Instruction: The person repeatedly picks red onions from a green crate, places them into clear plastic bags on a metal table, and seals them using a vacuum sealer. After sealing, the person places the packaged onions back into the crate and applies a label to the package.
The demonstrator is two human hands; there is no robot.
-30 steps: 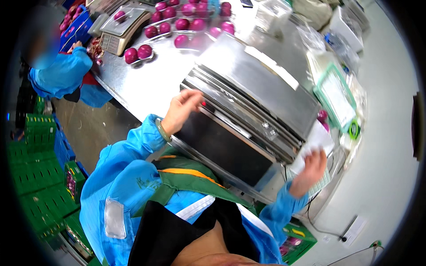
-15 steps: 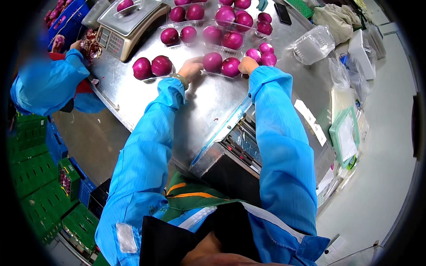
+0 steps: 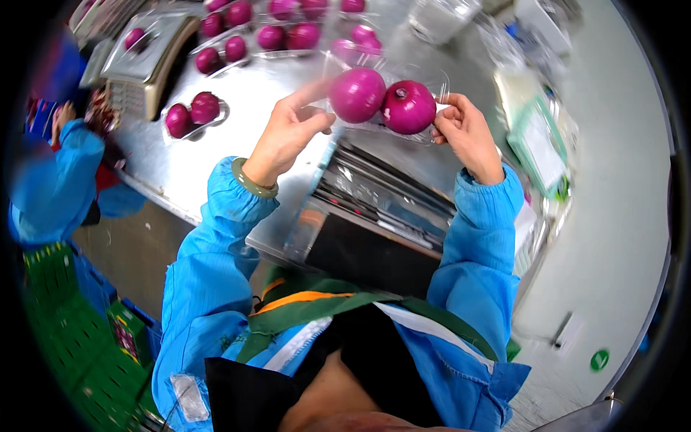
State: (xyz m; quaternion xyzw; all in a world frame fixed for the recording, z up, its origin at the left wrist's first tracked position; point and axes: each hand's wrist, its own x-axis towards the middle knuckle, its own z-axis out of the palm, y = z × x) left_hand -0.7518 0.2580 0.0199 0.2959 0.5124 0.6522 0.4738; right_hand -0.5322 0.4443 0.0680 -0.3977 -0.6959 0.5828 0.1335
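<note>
I hold up a clear plastic tray (image 3: 374, 128) with two purple-red onions in it, one onion (image 3: 357, 95) on the left and one (image 3: 409, 106) on the right. My right hand (image 3: 464, 133) pinches the tray's right end between thumb and fingers. At the left end is my left hand (image 3: 282, 137), its fingertips blurred and partly behind the tray edge, apparently gripping it. Below the tray lies a wrapping machine (image 3: 374, 209) with dark bars and a black front panel. Left of my left hand, another tray of two onions (image 3: 191, 115) rests on the metal table (image 3: 162, 155).
More onion trays (image 3: 288, 37) stand at the far side. A scale (image 3: 144, 54) carries a tray at the far left, near a co-worker's blue sleeve (image 3: 79, 155). Empty clear trays (image 3: 443, 18) and a green-framed board (image 3: 538, 144) lie to the right. Green crates (image 3: 72, 324) are stacked lower left.
The tray of two onions has been lifted off the table and brought nearer to me, above the machine. Both hands came back with it, and the view has shifted.
</note>
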